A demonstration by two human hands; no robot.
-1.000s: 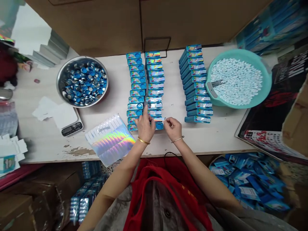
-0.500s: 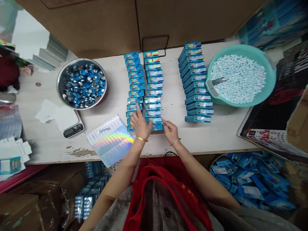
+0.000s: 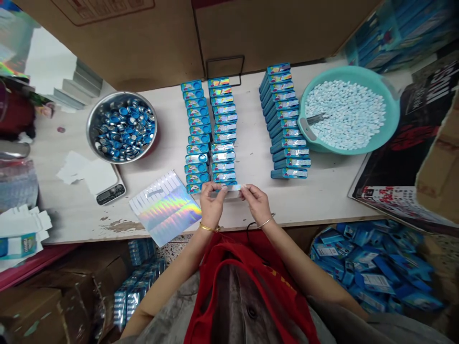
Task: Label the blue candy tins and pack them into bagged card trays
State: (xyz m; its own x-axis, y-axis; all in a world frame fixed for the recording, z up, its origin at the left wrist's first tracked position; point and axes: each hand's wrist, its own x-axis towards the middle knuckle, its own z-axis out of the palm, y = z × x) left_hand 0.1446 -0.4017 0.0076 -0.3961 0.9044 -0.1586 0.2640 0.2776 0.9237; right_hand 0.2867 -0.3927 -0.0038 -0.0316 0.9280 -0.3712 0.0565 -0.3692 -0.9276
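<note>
My left hand (image 3: 212, 204) and my right hand (image 3: 258, 203) pinch the two ends of a narrow, shiny pale sticker strip (image 3: 234, 188). It is stretched level between my fingertips, over or close to the front tin of the right-hand of two columns of small blue tins (image 3: 223, 156). Most tins in that column carry shiny strips along the top. The left-hand column (image 3: 198, 130) shows bare tops with a round recess at one end. My left fingers partly cover the nearest tins. A holographic sticker sheet (image 3: 167, 208) lies left of my left hand.
A steel bowl (image 3: 89, 136) holds blue and silver caps; beside it is a digital scale (image 3: 111, 193). More tins (image 3: 289, 124) stand in a row to the right, by a teal basin (image 3: 394, 117) of white pellets. A large carton (image 3: 287, 38) blocks the back.
My left hand has drawn back from the left column of tins toward the table's front. Both hands now hold a strip stretched between them. The view has shifted slightly.
</note>
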